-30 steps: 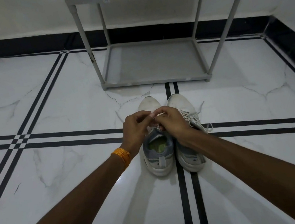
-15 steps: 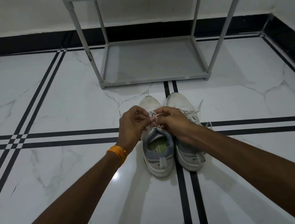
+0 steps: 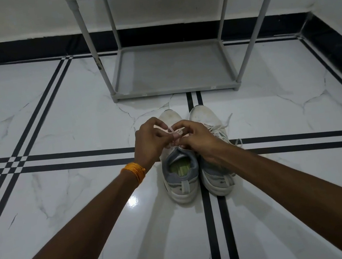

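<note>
Two white and grey sneakers stand side by side on the floor, toes pointing away from me. Over the left sneaker [image 3: 182,179], my left hand [image 3: 150,143] and my right hand [image 3: 196,139] meet and each pinches a strand of its white lace [image 3: 173,130], which loops between the fingertips. My right wrist lies over the right sneaker [image 3: 216,180], whose laces [image 3: 224,123] trail loose to the right. An orange thread band sits on my left wrist.
A grey two-tier shoe rack [image 3: 174,70] stands just beyond the sneakers against the white wall. The floor [image 3: 52,131] is glossy white marble tile with black double stripes. A black skirting runs along the back and right walls.
Both hands have kept working the left sneaker's lace; the loop between the fingertips has shifted slightly. The sneakers have not moved.
</note>
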A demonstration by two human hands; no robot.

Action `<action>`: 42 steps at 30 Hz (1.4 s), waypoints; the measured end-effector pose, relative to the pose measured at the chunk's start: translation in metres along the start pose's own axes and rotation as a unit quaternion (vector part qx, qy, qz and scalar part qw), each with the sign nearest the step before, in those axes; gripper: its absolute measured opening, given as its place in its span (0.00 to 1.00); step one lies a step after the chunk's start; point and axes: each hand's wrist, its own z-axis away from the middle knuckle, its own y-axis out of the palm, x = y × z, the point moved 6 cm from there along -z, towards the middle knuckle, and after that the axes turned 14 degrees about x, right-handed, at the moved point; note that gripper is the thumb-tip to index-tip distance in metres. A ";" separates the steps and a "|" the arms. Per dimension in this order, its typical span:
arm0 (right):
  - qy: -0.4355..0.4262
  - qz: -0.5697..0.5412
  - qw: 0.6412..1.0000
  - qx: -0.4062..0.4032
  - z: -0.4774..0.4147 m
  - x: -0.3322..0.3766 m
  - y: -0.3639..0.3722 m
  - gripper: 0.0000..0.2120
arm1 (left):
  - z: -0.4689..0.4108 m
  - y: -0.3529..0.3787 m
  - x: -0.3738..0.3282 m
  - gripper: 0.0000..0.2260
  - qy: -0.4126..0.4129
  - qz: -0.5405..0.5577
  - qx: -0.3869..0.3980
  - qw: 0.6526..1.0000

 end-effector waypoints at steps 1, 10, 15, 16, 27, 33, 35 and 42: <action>-0.005 0.023 1.000 -0.005 -0.001 0.001 0.000 0.16 | -0.001 0.000 0.001 0.19 -0.017 0.018 0.003 1.000; -0.037 0.124 0.991 -0.034 0.004 0.007 0.001 0.15 | -0.009 0.018 0.007 0.10 -0.069 0.070 0.127 0.987; -0.030 0.196 0.974 -0.106 0.008 0.010 -0.006 0.15 | -0.003 0.015 0.012 0.10 -0.027 -0.005 0.036 0.999; -0.038 0.240 0.965 -0.102 0.008 0.014 -0.003 0.12 | -0.002 0.014 0.011 0.09 -0.018 -0.012 0.033 0.999; -0.023 0.461 0.885 -0.062 0.003 0.014 0.013 0.08 | 0.004 0.006 -0.011 0.07 0.109 -0.159 0.092 0.977; -0.029 0.397 0.917 -0.041 0.002 0.011 0.002 0.15 | 0.009 0.013 -0.019 0.04 0.142 -0.241 0.059 0.958; -0.024 0.334 0.942 -0.035 0.007 0.009 -0.001 0.16 | 0.007 0.010 -0.020 0.05 0.137 -0.215 0.041 0.966; 0.019 0.220 0.975 0.001 0.007 0.004 -0.005 0.17 | 0.004 0.005 -0.027 0.08 0.130 -0.237 0.084 0.959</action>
